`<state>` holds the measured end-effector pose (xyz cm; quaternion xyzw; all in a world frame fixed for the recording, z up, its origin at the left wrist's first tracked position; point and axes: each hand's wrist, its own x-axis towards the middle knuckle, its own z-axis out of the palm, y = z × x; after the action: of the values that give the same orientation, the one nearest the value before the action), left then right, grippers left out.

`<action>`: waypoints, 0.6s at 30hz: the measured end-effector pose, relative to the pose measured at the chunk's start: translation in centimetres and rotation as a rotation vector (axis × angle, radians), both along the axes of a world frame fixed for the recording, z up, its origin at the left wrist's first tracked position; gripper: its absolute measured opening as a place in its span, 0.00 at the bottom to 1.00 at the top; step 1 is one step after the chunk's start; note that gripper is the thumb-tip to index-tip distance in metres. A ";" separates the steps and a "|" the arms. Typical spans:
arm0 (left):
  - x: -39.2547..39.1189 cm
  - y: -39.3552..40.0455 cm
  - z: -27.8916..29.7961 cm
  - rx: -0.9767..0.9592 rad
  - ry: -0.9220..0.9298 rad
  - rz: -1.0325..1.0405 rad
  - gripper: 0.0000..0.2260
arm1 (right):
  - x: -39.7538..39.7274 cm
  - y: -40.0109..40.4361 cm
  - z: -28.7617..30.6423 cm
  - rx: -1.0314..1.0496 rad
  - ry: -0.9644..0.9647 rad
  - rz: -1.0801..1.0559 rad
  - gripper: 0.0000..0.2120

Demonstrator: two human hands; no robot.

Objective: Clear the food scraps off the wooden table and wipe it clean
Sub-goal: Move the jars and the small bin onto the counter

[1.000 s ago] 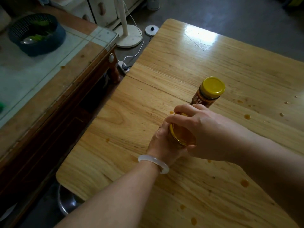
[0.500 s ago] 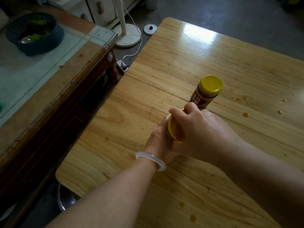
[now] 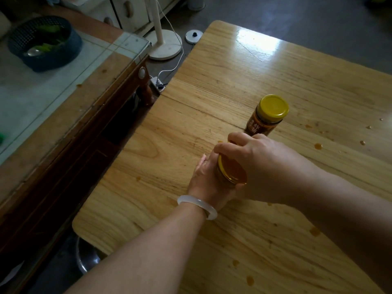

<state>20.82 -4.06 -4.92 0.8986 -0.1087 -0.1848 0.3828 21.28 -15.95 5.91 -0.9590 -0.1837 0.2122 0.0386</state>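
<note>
At the centre of the frame the left hand (image 3: pixel 206 181) wraps round the body of a small jar (image 3: pixel 230 172), steadying it on the bench (image 3: pixel 222 85), while the right hand (image 3: pixel 265 166) curls over its yellow metal lid, fingers gripping the rim as if to twist it. This looks like tidying before any wiping: the jar needs closing and moving off first. Just above the hands stands a second jar (image 3: pixel 267 115), upright, brown-labelled, with a round yellow cap. The bench is glossy pale wood with visible grain; orange sauce drops (image 3: pixel 318 146) dot its right and lower parts, not yet wiped. A dark perforated basket (image 3: pixel 45 43) sits at upper left.
</note>
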 end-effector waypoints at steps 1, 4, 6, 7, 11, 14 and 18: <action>-0.1 0.1 0.1 -0.021 0.018 0.019 0.38 | -0.1 0.1 -0.1 0.000 -0.002 -0.034 0.40; -0.3 0.4 0.5 -0.092 0.030 0.066 0.37 | -0.4 0.5 -0.3 -0.002 -0.029 -0.135 0.39; -0.5 0.3 0.4 -0.135 0.035 0.101 0.37 | -0.5 0.8 -0.4 -0.010 -0.039 -0.183 0.38; -0.6 0.3 0.3 -0.155 0.044 0.120 0.38 | -0.6 1.0 -0.5 -0.014 -0.043 -0.202 0.38; -0.7 0.2 0.3 -0.191 0.075 0.126 0.36 | -0.8 1.6 -0.6 -0.018 -0.044 -0.261 0.36; -0.7 0.1 0.3 -0.197 0.028 0.120 0.33 | -0.8 1.9 -0.5 -0.014 -0.038 -0.308 0.35; -0.9 0.1 0.3 -0.200 0.034 0.115 0.35 | -0.7 2.4 -0.5 -0.027 -0.042 -0.366 0.34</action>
<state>19.97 -3.98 -4.61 0.8573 -0.0683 -0.1660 0.4825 20.54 -13.59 5.36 -0.9811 -0.0041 0.1840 0.0597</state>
